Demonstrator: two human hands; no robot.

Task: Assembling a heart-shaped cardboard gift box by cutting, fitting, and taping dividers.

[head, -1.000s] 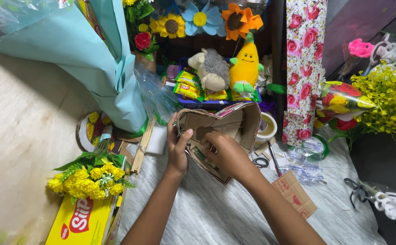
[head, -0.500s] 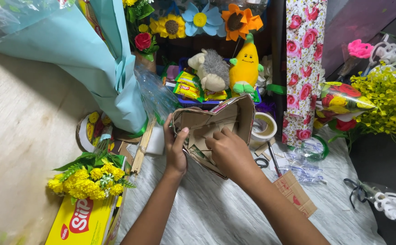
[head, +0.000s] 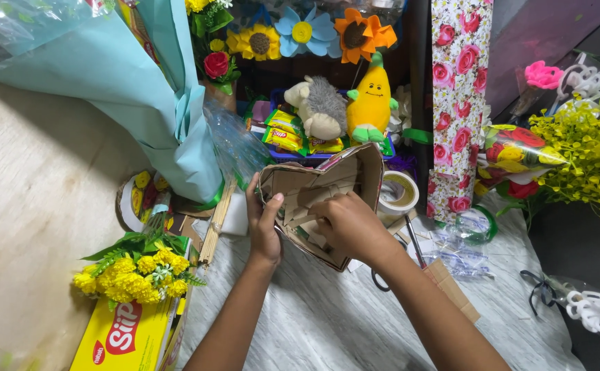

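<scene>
Tilted slightly more upright now, the cardboard box [head: 327,199] sits between both hands: left hand [head: 264,230] fingers clasp its near-left edge, right hand [head: 348,227] fingers press strips inside.

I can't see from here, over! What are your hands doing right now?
Left hand gripping the heart-shaped cardboard box by its rim. Right hand pressing cardboard strips inside it. Tape roll just beside the box, nothing blocking.

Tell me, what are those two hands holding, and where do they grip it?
A heart-shaped cardboard box. The left hand grips its left rim, thumb over the edge; the right hand reaches inside, pressing the cardboard strips there.
</scene>
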